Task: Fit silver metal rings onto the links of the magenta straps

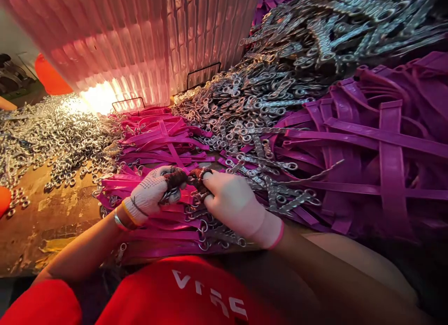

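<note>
My gloved left hand (150, 194) and right hand (233, 203) meet, wrists bent inward, fingers pinching a metal chain piece (191, 178) above pink straps (157, 138).

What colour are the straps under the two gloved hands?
The straps are magenta pink, clearest in the head view.
</note>
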`<state>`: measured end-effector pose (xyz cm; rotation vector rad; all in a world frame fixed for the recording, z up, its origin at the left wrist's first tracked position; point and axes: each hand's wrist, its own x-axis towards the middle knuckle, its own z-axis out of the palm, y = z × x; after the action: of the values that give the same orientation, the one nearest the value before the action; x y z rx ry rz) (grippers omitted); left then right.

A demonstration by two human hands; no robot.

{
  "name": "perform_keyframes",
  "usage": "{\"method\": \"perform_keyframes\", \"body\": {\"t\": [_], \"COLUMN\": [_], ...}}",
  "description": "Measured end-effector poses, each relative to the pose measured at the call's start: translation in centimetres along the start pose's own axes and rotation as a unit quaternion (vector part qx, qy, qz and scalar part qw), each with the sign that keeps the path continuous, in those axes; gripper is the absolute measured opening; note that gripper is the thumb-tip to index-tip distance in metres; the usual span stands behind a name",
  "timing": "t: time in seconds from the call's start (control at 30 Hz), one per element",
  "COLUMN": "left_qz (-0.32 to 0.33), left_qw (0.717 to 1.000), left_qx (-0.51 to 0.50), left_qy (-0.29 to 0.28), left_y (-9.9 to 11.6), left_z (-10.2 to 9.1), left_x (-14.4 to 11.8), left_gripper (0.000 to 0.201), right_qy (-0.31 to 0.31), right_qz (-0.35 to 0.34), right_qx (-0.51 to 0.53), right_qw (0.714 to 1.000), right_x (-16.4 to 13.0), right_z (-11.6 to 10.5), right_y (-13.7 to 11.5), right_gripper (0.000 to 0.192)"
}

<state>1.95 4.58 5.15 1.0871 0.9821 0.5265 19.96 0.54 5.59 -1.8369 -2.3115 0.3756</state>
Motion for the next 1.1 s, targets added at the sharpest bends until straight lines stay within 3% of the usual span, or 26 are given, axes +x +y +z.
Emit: {"method": "perform_keyframes", "body": {"t": [0.13,0.23,0.33,0.4,0.53,0.6,0.8,1.0,1.1], "left_qz": [0.007,0.041,0.123,0.150,0.034,0.012,0.036,0.046,0.062], "left_qw": [1.000,0.990,0.944,0.922,0.980,0.989,0.986,0.982,0.976], "left_qx": [0.017,0.131,0.303,0.354,0.198,0.146,0.161,0.175,0.202], "left_qy": [0.015,0.025,0.041,0.038,-0.002,0.011,0.021,0.046,0.049], "left_y": [-0.6,-0.7,-1.2,-1.8,-2.6,-2.8,-3.1,-3.2,-3.3], "left_z": [0.4,0.2,-0.1,-0.3,-0.7,-0.9,-0.8,-0.3,-0.1], "left_x": [-1.0,-1.5,-1.8,-1.7,-1.7,-2.0,-3.0,-3.2,-3.3], "left_gripper": [0.032,0.024,0.009,0.006,0.022,0.029,0.034,0.029,0.026], "right_qy": [0.002,0.012,-0.001,-0.017,-0.037,-0.064,-0.143,-0.129,-0.120], "right_qz": [-0.003,-0.018,-0.037,-0.042,-0.009,-0.004,-0.030,-0.028,-0.062], "right_qx": [-0.039,-0.076,-0.112,-0.118,-0.089,-0.071,-0.070,-0.123,-0.140], "right_qw": [0.999,0.997,0.993,0.992,0.995,0.995,0.987,0.984,0.981], "right_x": [-0.7,-1.2,-1.4,-1.2,-0.6,-0.4,-0.3,-0.5,-0.9], "right_z": [0.3,0.8,1.4,1.6,0.8,0.1,-0.9,0.1,0.8], "right_y": [-1.2,-1.6,-2.0,-2.3,-2.8,-2.9,-2.8,-3.2,-3.1], "right_gripper": [0.021,0.021,0.023,0.024,0.027,0.031,0.038,0.028,0.022]}}
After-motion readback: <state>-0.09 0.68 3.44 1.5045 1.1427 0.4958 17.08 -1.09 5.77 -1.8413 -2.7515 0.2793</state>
